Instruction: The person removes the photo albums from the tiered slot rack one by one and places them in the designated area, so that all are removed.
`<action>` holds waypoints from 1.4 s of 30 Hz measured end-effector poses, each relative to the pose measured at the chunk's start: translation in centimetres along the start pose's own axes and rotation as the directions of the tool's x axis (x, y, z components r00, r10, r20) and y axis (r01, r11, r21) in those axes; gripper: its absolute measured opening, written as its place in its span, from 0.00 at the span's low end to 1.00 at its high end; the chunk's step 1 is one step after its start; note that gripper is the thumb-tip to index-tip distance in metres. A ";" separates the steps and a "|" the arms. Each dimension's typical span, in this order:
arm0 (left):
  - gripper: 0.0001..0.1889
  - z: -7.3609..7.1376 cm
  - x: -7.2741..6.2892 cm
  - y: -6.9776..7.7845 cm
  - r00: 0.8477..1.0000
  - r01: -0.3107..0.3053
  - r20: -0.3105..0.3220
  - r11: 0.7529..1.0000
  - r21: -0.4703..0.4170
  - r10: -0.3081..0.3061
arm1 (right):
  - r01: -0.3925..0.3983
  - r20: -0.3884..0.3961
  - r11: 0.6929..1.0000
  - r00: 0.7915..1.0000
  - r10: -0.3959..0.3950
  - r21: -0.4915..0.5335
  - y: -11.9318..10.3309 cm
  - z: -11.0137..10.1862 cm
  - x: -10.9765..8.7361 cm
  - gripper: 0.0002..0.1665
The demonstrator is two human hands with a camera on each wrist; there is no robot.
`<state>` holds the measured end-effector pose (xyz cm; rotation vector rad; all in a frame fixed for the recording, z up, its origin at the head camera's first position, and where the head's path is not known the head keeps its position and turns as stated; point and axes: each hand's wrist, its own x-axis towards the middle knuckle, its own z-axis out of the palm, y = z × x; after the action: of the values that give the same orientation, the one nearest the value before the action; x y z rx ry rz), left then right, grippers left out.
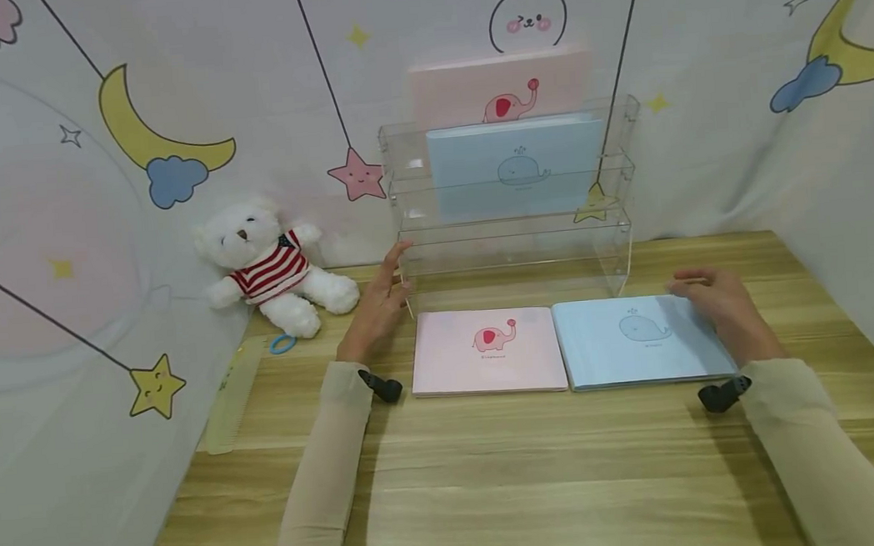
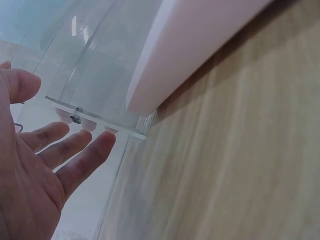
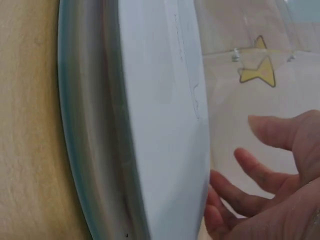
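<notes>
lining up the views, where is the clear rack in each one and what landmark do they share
Head: clear rack, upper middle, slightly right.
Left wrist: upper left, beside the left hand.
Right wrist: upper right, beyond the blue book.
Shared landmark: the wood table.

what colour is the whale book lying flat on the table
The whale book is light blue; the head view shows it best.

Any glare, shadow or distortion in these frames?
Head: soft shadow on the right part of the front blue booklet, beside the right hand; left wrist: small white glare streak on the clear rack; right wrist: that booklet's edges bow, yet look straight in the head view, so probably lens distortion.
</notes>
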<state>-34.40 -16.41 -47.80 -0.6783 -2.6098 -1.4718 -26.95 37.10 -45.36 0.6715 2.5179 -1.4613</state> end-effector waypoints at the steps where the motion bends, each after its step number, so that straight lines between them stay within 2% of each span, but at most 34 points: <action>1: 0.37 0.0 0.0 0.0 1.000 0.001 0.000 1.000 -0.001 -0.001 | 0.012 0.007 1.000 1.000 -0.012 0.008 0.0 0.0 -0.1 0.45; 4: 0.37 0.0 -0.1 -0.1 1.000 0.002 0.000 1.000 0.001 -0.002 | 0.065 0.043 0.997 0.997 -0.066 0.031 -0.3 -0.2 -0.4 0.52; 7: 0.37 0.0 -0.1 -0.1 1.000 -0.002 -0.007 1.000 0.010 0.002 | 0.150 0.088 0.987 0.984 -0.155 0.055 -0.9 -0.5 -0.7 0.57; 13: 0.36 0.0 -0.1 -0.1 1.000 -0.008 -0.013 1.000 0.015 0.008 | 0.304 0.092 0.946 0.945 -0.314 0.111 -2.9 -0.7 -1.0 0.55; 15: 0.36 0.0 0.0 -0.1 1.000 -0.009 -0.011 1.000 0.015 0.009 | 0.356 0.086 0.926 0.926 -0.368 0.124 -3.5 -0.7 -1.1 0.52; 20: 0.36 0.0 0.2 -0.5 1.000 -0.026 -0.016 0.999 0.021 0.026 | 0.493 0.067 0.865 0.864 -0.499 0.093 -4.7 -0.7 -1.3 0.45; 25: 0.37 -0.1 0.3 -0.6 0.999 -0.033 -0.023 0.999 0.033 0.034 | 0.598 -0.015 0.795 0.800 -0.600 0.099 -6.2 -0.5 -1.6 0.39; 29: 0.37 -0.1 0.2 -0.5 0.999 -0.037 -0.021 0.999 0.030 0.038 | 0.650 -0.063 0.753 0.760 -0.647 0.098 -8.1 -0.5 -2.0 0.37; 34: 0.37 -0.1 0.3 -0.4 0.999 -0.033 -0.023 0.999 0.026 0.034 | 0.673 -0.074 0.735 0.740 -0.669 0.084 -10.3 -0.6 -2.3 0.38; 42: 0.37 0.0 0.2 -0.3 1.000 -0.013 -0.018 1.000 0.009 0.013 | 0.725 -0.119 0.677 0.688 -0.715 0.128 -13.2 -0.4 -2.4 0.37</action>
<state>-34.70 -16.50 -48.00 -0.6764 -2.5923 -1.4549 -30.77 31.14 -34.01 -0.3690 2.8846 -1.8988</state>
